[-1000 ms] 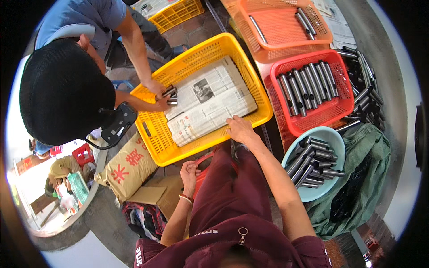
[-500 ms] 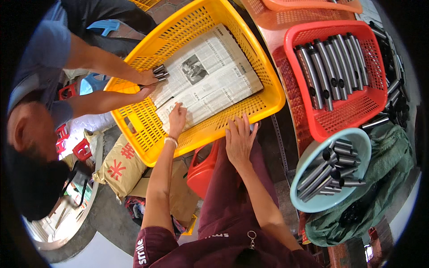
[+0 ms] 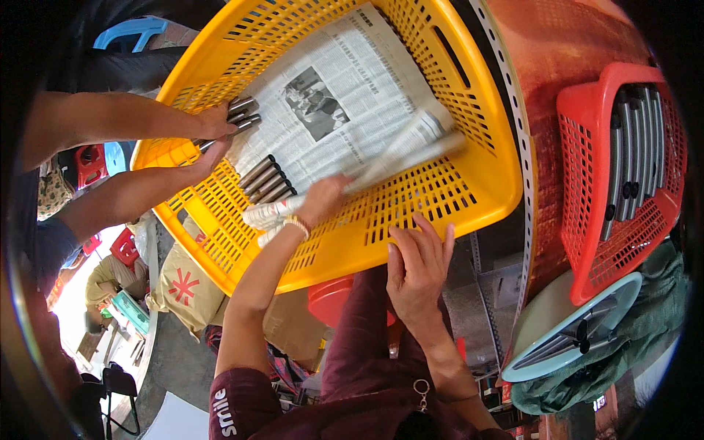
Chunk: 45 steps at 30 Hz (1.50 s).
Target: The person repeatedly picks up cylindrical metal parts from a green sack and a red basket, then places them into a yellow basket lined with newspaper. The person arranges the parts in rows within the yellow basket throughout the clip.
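A sheet of newspaper (image 3: 293,158) lines the large yellow plastic basket (image 3: 469,209) in front of me. Its near edge is lifted and folded over, slightly blurred, with my left hand (image 3: 323,202) closed on it. Beside that hand, several short metal tubes (image 3: 265,178) lie side by side at the basket's left end. My right hand (image 3: 422,264) is held just off the basket's near rim, fingers spread, holding nothing. From the left, a co-worker's hands (image 3: 213,132) grip several more metal tubes (image 3: 242,114) over the paper.
To the right, a red basket (image 3: 579,220) holds rows of metal tubes. Below it, a light blue basin (image 3: 528,345) with more tubes rests by a green sack (image 3: 645,323). A tan sack (image 3: 183,279) lies at lower left; a red stool (image 3: 330,297) stands under the yellow basket.
My left hand has taken the newspaper's near edge and lifted it. My right hand has come off the basket rim. Tubes now lie on the basket's left side. The view has shifted.
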Each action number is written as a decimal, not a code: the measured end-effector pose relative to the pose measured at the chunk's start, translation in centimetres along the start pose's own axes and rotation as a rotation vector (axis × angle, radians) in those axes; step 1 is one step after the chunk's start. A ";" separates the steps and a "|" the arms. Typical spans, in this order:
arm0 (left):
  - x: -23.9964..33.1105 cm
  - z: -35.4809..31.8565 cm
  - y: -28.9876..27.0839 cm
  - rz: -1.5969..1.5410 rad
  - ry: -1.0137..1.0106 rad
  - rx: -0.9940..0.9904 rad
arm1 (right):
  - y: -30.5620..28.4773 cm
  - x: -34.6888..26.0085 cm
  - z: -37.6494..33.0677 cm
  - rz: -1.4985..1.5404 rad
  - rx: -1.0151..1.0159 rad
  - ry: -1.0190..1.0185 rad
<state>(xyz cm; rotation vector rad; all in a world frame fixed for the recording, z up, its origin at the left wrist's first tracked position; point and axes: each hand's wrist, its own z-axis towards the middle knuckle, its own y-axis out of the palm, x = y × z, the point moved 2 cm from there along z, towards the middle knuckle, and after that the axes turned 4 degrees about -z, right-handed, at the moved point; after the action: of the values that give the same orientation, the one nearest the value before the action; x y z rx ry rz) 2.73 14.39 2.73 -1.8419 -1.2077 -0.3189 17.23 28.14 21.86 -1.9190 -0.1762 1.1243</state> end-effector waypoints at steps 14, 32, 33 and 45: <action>-4.8 -6.3 -5.0 -0.727 -0.412 0.179 | 6.0 1.9 5.6 -0.367 -0.787 -0.184; -12.4 -9.2 -3.2 0.668 -0.389 -0.109 | 6.2 1.0 6.0 -0.349 -0.777 -0.150; -12.4 -9.4 -3.1 0.706 -0.391 -0.133 | 6.3 0.8 6.2 -0.354 -0.786 -0.145; -12.9 -10.0 -0.1 0.544 -0.283 0.144 | 19.6 -10.5 15.4 -0.545 -1.208 -0.393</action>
<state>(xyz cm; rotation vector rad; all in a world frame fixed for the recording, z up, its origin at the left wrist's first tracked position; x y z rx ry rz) -1.32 -1.23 0.57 -2.0434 -0.8316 0.3324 -6.24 20.41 10.83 -2.3118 -1.8133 1.0573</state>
